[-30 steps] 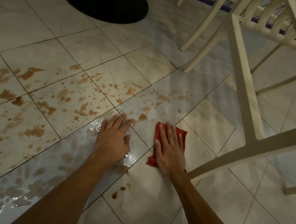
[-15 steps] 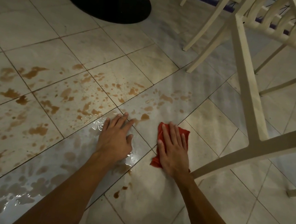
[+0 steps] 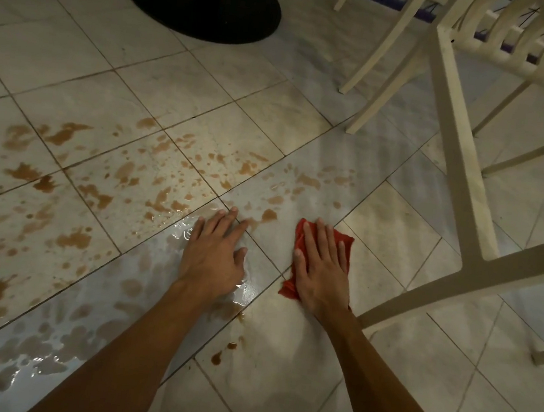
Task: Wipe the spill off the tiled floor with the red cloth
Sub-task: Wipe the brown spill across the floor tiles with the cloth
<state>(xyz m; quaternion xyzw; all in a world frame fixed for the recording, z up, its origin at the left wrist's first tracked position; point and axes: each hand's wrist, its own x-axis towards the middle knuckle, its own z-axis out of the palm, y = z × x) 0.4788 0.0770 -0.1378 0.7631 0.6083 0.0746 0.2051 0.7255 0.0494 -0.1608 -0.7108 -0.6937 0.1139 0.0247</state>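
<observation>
On the glossy tiled floor [image 3: 394, 237], the right hand [image 3: 322, 270] presses flat, grip unclenched and fingers straight, on the crumpled red cloth [image 3: 289, 290]. The left hand [image 3: 214, 256] lies equally flat on wet tile among brown spill [image 3: 73, 239] splotches, near a cream chair [image 3: 464, 158].

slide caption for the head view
Right hand presses red cloth on tiled floor; left hand rests flat amid brown spill.

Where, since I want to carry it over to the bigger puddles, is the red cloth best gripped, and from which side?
Probably the rumpled left edge of the red cloth, taken from above on its left side. The cloth lies flat under the right hand, and that edge looks creased, giving something to pinch; the chair frame crowds the right.
</observation>
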